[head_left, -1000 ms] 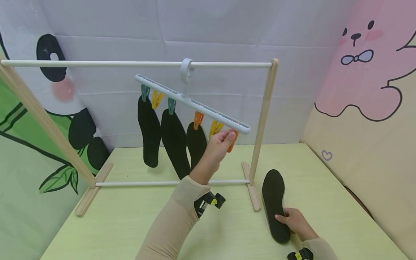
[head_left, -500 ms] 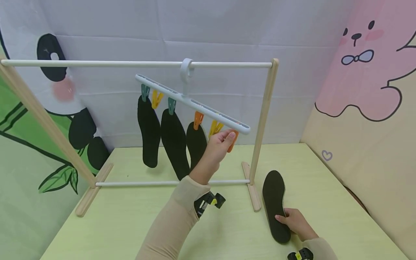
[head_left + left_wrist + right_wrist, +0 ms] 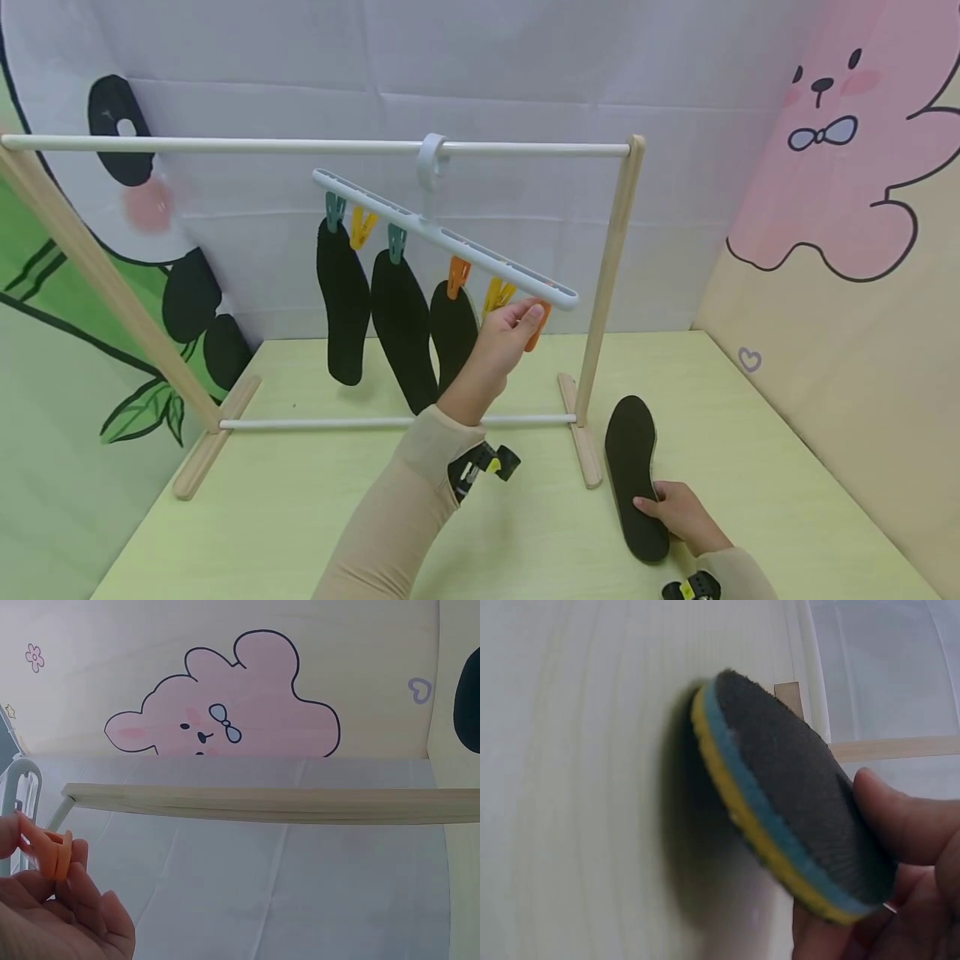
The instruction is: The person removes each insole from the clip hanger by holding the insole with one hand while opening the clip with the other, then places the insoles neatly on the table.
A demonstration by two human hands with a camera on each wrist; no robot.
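My left hand (image 3: 498, 346) pinches the orange clothespin (image 3: 537, 325) at the near right end of a white clip hanger (image 3: 405, 218). In the left wrist view, thumb and fingers press that orange clothespin (image 3: 51, 851). Low on the right, my right hand (image 3: 684, 512) grips a black insole (image 3: 632, 467) by its lower part, thumb on top. The right wrist view shows the insole's (image 3: 787, 772) layered blue and yellow edge, tilted over the table. Black insoles hang from the hanger: one (image 3: 345, 308) from a teal clothespin, another (image 3: 401, 325) from a teal one, a third (image 3: 452, 329) from an orange one.
The hanger hooks over the white top rail (image 3: 262, 147) of a wooden-ended rack. Its right post (image 3: 609, 275) stands between the two hands. Two yellow clothespins (image 3: 363, 227) on the hanger hold nothing visible. A pale table (image 3: 525, 533) lies beneath; walls carry cartoon drawings.
Both hands keep their grips. The insole in my right hand dips very slightly, and the head view shifts a little.
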